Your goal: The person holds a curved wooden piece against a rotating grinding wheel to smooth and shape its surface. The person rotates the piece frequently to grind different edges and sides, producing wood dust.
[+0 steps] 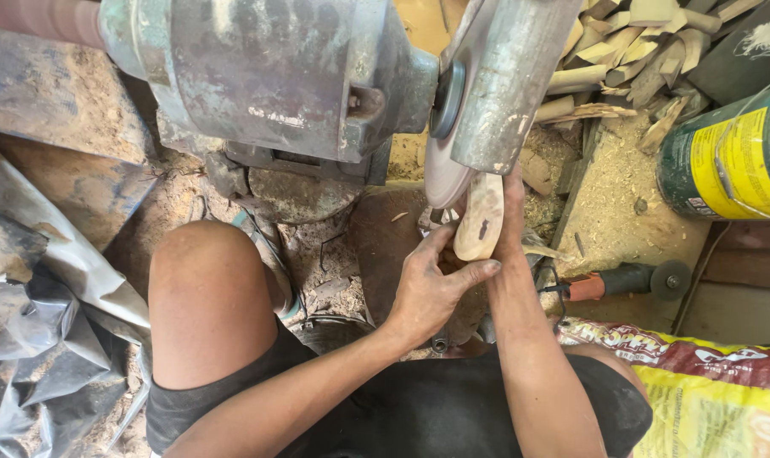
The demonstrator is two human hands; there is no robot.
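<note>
Both hands [465, 254] gripping a wooden piece [480, 216] against the sanding disc [442, 174] (sawdust-strewn workshop floor [614, 203] below).

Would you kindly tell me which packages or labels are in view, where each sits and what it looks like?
Can: upper right, lying on its side, dark green cylinder with a yellow label.
Sack: lower right beside the person's leg, yellow plastic with a red band and pale lettering.
No signs or screens.

Single head cam, worn by seated person, looks steeply down, close in, over bare knee [207, 297] and black shorts [419, 416] toward grey-green metal grinder motor w/ disc [274, 76] and sawdust-covered floor [614, 212].
</note>
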